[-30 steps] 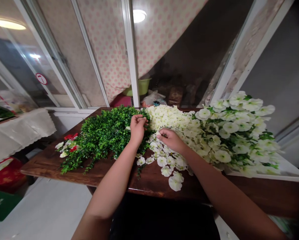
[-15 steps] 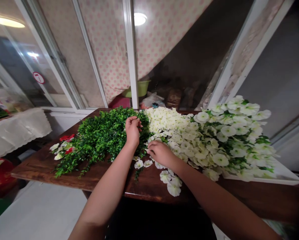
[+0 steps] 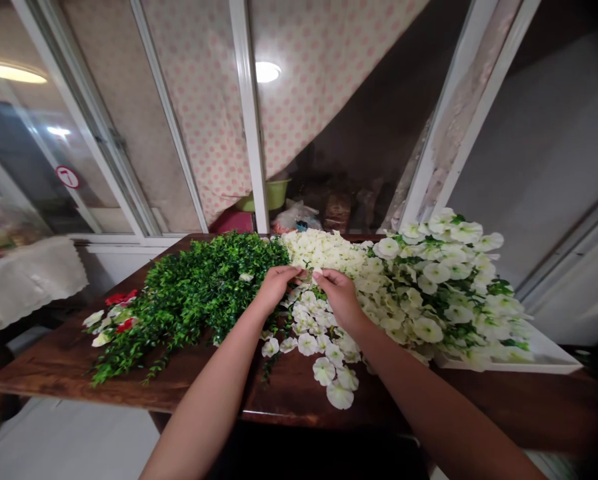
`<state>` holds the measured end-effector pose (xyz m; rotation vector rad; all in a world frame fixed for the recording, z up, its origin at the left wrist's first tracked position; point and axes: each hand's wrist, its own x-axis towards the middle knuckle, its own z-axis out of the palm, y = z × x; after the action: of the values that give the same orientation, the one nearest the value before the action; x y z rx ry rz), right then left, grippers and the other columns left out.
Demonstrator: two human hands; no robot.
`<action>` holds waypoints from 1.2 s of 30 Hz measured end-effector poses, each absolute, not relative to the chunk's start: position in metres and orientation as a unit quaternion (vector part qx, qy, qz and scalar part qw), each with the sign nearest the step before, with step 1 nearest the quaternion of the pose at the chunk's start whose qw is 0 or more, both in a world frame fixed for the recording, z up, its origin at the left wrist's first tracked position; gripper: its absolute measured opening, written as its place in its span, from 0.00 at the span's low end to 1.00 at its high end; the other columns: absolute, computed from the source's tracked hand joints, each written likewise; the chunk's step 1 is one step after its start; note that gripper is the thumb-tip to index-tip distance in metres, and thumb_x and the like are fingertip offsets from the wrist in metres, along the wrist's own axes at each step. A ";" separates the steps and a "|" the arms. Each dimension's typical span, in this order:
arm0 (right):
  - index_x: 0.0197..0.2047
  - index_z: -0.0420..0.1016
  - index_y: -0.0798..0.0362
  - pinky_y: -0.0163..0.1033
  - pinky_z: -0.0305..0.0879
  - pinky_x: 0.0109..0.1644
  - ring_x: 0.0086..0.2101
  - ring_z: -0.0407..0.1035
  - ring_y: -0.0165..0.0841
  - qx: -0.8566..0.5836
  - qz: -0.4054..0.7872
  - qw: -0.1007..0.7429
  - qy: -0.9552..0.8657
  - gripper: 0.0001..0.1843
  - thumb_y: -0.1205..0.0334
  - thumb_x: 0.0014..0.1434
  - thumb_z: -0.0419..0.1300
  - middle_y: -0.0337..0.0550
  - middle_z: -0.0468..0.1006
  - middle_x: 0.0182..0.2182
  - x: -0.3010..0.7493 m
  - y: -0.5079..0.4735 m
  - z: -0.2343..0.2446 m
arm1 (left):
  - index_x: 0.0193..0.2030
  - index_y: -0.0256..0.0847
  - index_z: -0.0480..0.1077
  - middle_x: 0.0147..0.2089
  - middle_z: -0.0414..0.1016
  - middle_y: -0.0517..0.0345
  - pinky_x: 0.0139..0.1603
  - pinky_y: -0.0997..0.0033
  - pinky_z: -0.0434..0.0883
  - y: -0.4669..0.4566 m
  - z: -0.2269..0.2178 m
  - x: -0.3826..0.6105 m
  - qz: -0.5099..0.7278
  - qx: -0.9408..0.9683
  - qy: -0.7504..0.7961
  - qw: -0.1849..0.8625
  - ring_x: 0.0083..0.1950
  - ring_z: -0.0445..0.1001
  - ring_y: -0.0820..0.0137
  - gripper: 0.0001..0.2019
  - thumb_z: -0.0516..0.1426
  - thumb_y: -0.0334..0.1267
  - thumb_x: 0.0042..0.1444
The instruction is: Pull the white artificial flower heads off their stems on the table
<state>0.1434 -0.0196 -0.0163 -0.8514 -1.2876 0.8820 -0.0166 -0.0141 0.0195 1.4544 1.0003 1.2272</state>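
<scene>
My left hand (image 3: pixel 277 288) is closed in a pinch at the right edge of the green leafy sprigs (image 3: pixel 203 283); what its fingertips grip is too small to make out. Facing it closely, my right hand (image 3: pixel 343 299) pinches a small white flower (image 3: pixel 318 273), partly hidden by the fingers. Just behind both hands lies a heap of small cream-white blossoms (image 3: pixel 323 247). Loose open white flowers (image 3: pixel 325 371) spread below them toward the table's front edge. One white blossom (image 3: pixel 246 277) rests on the greenery.
The dark wooden table (image 3: pixel 179 393) stands against a window (image 3: pixel 253 133). At the right, large white flowers (image 3: pixel 429 329) with green leaves fill and overhang a white tray (image 3: pixel 553 347). Red and white flowers (image 3: pixel 113 317) lie at the left end. A cloth-covered surface (image 3: pixel 33 280) is farther left.
My left hand has come down and right; my right hand has moved up, so the fingertips now nearly meet. A white blossom now shows on the greenery. The view has shifted slightly.
</scene>
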 end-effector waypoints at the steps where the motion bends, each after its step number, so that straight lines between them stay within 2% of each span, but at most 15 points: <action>1: 0.29 0.74 0.53 0.35 0.57 0.31 0.26 0.61 0.30 -0.367 0.398 0.632 -0.554 0.16 0.47 0.53 0.62 0.37 0.70 0.23 0.144 -0.019 -0.017 | 0.36 0.36 0.78 0.37 0.78 0.49 0.25 0.75 0.64 -0.016 0.019 -0.015 0.499 0.601 0.402 0.477 0.35 0.73 0.67 0.17 0.60 0.50 0.49; 4: 0.29 0.74 0.53 0.35 0.56 0.32 0.26 0.60 0.30 -0.359 0.414 0.622 -0.560 0.16 0.47 0.52 0.63 0.37 0.69 0.23 0.143 -0.022 -0.016 | 0.33 0.36 0.77 0.31 0.75 0.55 0.25 0.75 0.62 -0.019 0.019 -0.012 0.494 0.630 0.384 0.459 0.31 0.70 0.71 0.16 0.61 0.50 0.50; 7: 0.27 0.72 0.52 0.35 0.56 0.32 0.26 0.59 0.30 -0.359 0.413 0.608 -0.575 0.16 0.47 0.52 0.62 0.36 0.68 0.23 0.142 -0.026 -0.012 | 0.30 0.36 0.73 0.30 0.72 0.59 0.25 0.76 0.61 -0.019 0.018 -0.012 0.499 0.642 0.362 0.456 0.28 0.66 0.75 0.16 0.61 0.50 0.50; 12: 0.27 0.71 0.52 0.35 0.58 0.32 0.27 0.60 0.31 -0.370 0.432 0.618 -0.543 0.17 0.46 0.49 0.64 0.37 0.67 0.22 0.145 -0.022 -0.010 | 0.37 0.39 0.68 0.28 0.68 0.63 0.25 0.77 0.63 -0.010 0.012 -0.012 0.524 0.611 0.353 0.477 0.28 0.66 0.75 0.15 0.64 0.44 0.46; 15: 0.28 0.71 0.51 0.36 0.60 0.34 0.28 0.63 0.32 -0.356 0.460 0.626 -0.519 0.16 0.46 0.48 0.65 0.38 0.68 0.23 0.147 -0.016 -0.013 | 0.37 0.38 0.67 0.29 0.70 0.62 0.28 0.76 0.65 -0.007 0.007 -0.012 0.515 0.631 0.358 0.457 0.28 0.68 0.74 0.13 0.63 0.41 0.47; 17: 0.27 0.72 0.51 0.36 0.60 0.34 0.28 0.63 0.32 -0.358 0.453 0.630 -0.519 0.15 0.47 0.49 0.64 0.37 0.69 0.23 0.149 -0.013 -0.014 | 0.40 0.38 0.68 0.33 0.73 0.58 0.34 0.73 0.67 -0.008 0.006 -0.012 0.508 0.658 0.363 0.421 0.32 0.71 0.73 0.13 0.62 0.40 0.48; 19: 0.27 0.73 0.52 0.36 0.59 0.33 0.28 0.63 0.31 -0.372 0.423 0.623 -0.543 0.14 0.49 0.49 0.64 0.37 0.70 0.23 0.151 -0.013 -0.014 | 0.49 0.39 0.68 0.42 0.75 0.53 0.41 0.69 0.69 -0.013 0.008 -0.013 0.500 0.697 0.374 0.353 0.40 0.73 0.68 0.21 0.63 0.39 0.48; 21: 0.27 0.74 0.52 0.36 0.59 0.33 0.27 0.63 0.31 -0.380 0.397 0.602 -0.580 0.14 0.50 0.49 0.64 0.38 0.72 0.24 0.152 -0.013 -0.013 | 0.59 0.42 0.64 0.53 0.71 0.48 0.49 0.63 0.68 -0.018 0.012 -0.015 0.472 0.754 0.381 0.251 0.50 0.71 0.63 0.30 0.64 0.38 0.47; 22: 0.26 0.74 0.52 0.36 0.58 0.32 0.27 0.63 0.31 -0.378 0.393 0.590 -0.595 0.13 0.50 0.48 0.65 0.38 0.72 0.24 0.153 -0.012 -0.012 | 0.60 0.43 0.63 0.57 0.69 0.47 0.53 0.61 0.66 -0.021 0.014 -0.015 0.447 0.788 0.374 0.199 0.54 0.69 0.60 0.32 0.64 0.38 0.48; 25: 0.25 0.74 0.52 0.36 0.58 0.31 0.25 0.63 0.31 -0.372 0.409 0.569 -0.609 0.13 0.50 0.48 0.64 0.37 0.72 0.22 0.155 -0.012 -0.011 | 0.56 0.42 0.68 0.54 0.71 0.46 0.57 0.59 0.62 -0.026 0.018 -0.015 0.362 0.862 0.340 0.103 0.56 0.66 0.59 0.21 0.60 0.37 0.54; 28: 0.24 0.74 0.53 0.36 0.59 0.31 0.24 0.62 0.30 -0.384 0.432 0.551 -0.602 0.14 0.50 0.48 0.65 0.36 0.71 0.20 0.157 -0.010 -0.010 | 0.47 0.40 0.72 0.42 0.73 0.48 0.50 0.62 0.65 -0.026 0.018 -0.014 0.319 0.876 0.353 0.080 0.46 0.70 0.61 0.11 0.54 0.37 0.60; 30: 0.25 0.74 0.53 0.36 0.61 0.32 0.24 0.64 0.30 -0.394 0.465 0.543 -0.578 0.15 0.49 0.46 0.66 0.37 0.72 0.21 0.158 -0.010 -0.010 | 0.44 0.40 0.73 0.38 0.73 0.49 0.47 0.63 0.65 -0.025 0.017 -0.013 0.320 0.871 0.366 0.080 0.43 0.71 0.62 0.10 0.52 0.38 0.62; 36: 0.27 0.75 0.53 0.38 0.65 0.31 0.27 0.71 0.35 -0.409 0.526 0.555 -0.499 0.18 0.46 0.43 0.69 0.43 0.76 0.24 0.161 -0.012 -0.005 | 0.39 0.41 0.72 0.39 0.74 0.52 0.45 0.66 0.65 -0.025 0.018 -0.014 0.402 0.821 0.376 0.152 0.42 0.71 0.64 0.09 0.52 0.40 0.61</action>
<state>0.1610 -0.0119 -0.0051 -0.9650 -1.1784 1.2415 -0.0137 -0.0250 0.0176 2.3550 1.0783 1.1546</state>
